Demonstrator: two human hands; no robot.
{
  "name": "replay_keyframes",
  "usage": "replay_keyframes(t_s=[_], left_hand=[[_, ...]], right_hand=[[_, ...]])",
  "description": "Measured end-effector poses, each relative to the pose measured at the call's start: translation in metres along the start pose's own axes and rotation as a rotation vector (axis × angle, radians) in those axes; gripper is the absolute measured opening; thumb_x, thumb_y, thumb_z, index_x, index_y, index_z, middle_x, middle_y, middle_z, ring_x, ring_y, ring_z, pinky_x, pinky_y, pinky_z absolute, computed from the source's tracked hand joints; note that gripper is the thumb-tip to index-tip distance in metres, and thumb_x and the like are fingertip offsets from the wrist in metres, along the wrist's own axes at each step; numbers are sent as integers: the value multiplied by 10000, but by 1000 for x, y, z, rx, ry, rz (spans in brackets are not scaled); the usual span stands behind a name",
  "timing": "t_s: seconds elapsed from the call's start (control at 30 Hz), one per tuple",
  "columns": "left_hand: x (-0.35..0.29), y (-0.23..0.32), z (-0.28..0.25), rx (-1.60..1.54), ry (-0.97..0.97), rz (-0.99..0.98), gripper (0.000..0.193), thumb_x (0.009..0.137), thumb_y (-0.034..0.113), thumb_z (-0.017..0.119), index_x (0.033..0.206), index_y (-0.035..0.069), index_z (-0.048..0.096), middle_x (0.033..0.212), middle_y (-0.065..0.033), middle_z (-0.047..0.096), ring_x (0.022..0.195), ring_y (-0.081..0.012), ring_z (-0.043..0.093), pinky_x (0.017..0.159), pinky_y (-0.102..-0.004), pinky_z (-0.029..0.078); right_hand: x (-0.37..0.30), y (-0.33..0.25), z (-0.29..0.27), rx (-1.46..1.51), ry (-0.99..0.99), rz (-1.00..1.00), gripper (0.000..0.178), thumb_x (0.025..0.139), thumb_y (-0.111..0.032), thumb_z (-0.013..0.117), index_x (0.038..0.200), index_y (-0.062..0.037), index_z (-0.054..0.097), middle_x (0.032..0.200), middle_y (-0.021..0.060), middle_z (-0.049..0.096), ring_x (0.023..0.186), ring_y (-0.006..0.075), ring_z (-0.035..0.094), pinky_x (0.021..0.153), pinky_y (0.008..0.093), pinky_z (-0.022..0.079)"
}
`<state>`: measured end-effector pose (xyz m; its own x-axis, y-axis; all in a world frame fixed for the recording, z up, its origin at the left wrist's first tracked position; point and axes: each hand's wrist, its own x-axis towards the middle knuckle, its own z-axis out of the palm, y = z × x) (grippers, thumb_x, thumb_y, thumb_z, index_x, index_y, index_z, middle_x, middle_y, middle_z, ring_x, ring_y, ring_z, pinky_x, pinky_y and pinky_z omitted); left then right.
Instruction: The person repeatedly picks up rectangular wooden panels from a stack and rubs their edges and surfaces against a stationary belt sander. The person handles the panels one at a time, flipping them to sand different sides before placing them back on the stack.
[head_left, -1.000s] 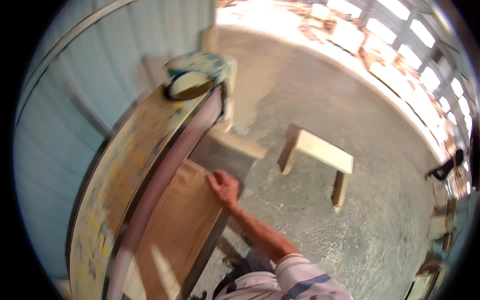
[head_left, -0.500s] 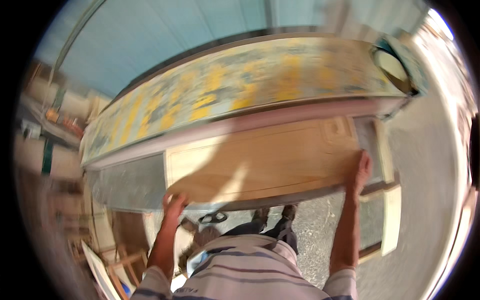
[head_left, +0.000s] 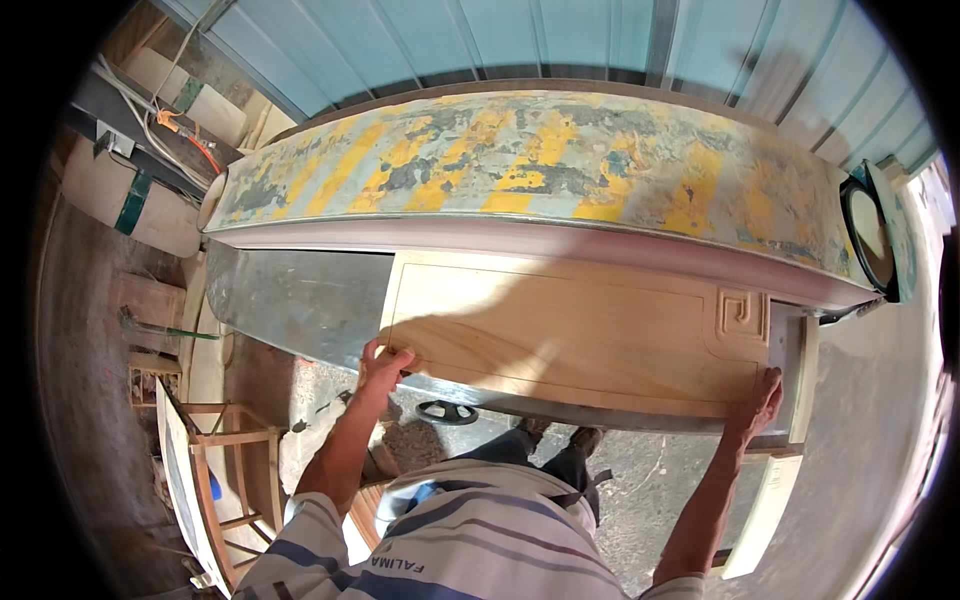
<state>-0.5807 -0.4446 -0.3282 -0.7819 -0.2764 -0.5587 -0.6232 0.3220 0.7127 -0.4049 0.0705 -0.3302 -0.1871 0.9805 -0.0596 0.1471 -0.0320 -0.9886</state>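
Observation:
A flat, pale wooden panel with a grooved border and a carved corner motif at its far right lies on a grey metal table. Its far edge runs along a pinkish, belt-like strip on the front of a long machine; whether the two touch I cannot tell. My left hand grips the panel's near left corner, thumb on top and fingers partly hidden. At the near right corner, my right hand is closed around the edge. Shadow covers much of the panel.
The machine's worn, yellow-striped cover stretches across the far side, with a round roller at its right end. Blue corrugated wall rises behind. A wooden frame stands at lower left. A black handwheel shows below the table.
The view has shifted, so the machine, panel and both hands appear farther right and lower. Both hands remain on the panel's near corners. The earlier picture is blurred.

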Motion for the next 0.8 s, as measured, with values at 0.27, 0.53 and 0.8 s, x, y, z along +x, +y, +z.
replay_keyframes(t_s=[0.27, 0.53, 0.8], left_hand=[[19, 2, -24, 20, -12, 5, 574, 734, 208, 727, 1205, 130, 410, 672, -19, 574, 422, -48, 422, 335, -186, 288], [13, 1, -11, 50, -25, 2, 654, 730, 278, 743, 1254, 101, 394, 573, 19, 468, 412, -55, 381, 348, -196, 268], [41, -19, -60, 24, -104, 52, 579, 748, 283, 730, 1198, 119, 403, 630, 8, 521, 431, -53, 406, 354, -194, 278]], right_hand=[[1, 41, -4, 43, -79, -135, 296, 924, -279, 531, 1043, -9, 561, 933, 23, 565, 851, 120, 510, 792, 272, 419], [-2, -2, 6, -1, 66, -25, 415, 899, -373, 544, 1054, 11, 570, 934, 40, 578, 844, 128, 506, 769, 267, 417], [-21, 21, 16, 21, 17, -56, 360, 916, -336, 527, 1039, 0, 570, 957, 38, 583, 880, 134, 508, 809, 277, 409]])
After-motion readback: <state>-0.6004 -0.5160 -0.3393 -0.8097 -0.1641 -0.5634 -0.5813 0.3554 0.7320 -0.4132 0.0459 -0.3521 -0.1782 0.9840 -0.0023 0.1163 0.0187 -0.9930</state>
